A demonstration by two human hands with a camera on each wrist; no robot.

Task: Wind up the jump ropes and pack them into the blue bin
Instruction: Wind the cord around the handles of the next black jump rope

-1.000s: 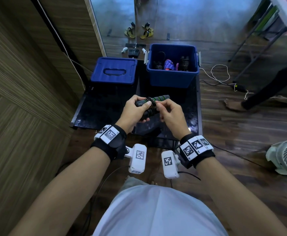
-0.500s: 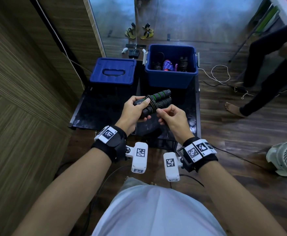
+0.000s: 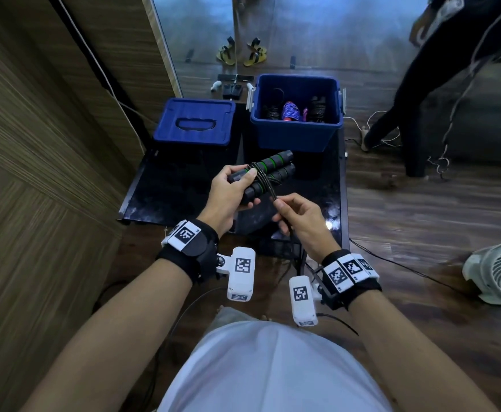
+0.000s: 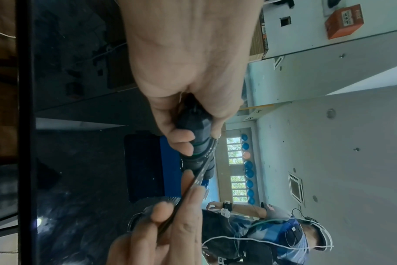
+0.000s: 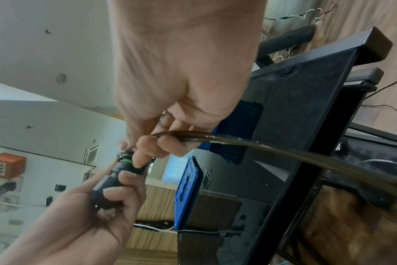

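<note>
Head view gives me the clearest read: my left hand (image 3: 231, 193) is wrapped around the pair of black handles (image 3: 268, 172) with green rings, held side by side above the black table (image 3: 166, 200). Several turns of cord (image 3: 262, 181) already cross the handles near the thumb. My right hand (image 3: 301, 220) pinches the loose cord between thumb and fingertips just below the bundle, and the rest trails down past the table edge toward the floor.

So we're mid-wind, I'd say, on this jump rope. From the right wrist camera, the cord runs out of my curled fingers (image 5: 168, 143) as a blurred streak, so how much slack is left I can't tell.

Up ahead the blue bin (image 3: 295, 132) stands open at the far end of the table, with wound ropes (image 3: 290, 111) inside, one purple. Its lid (image 3: 195, 121) lies just to the left.

Next move, as I judge it: carry the cord over the handles for another turn, keeping tension so the wraps don't slip, then tuck the tail and reach forward to the bin.
</note>
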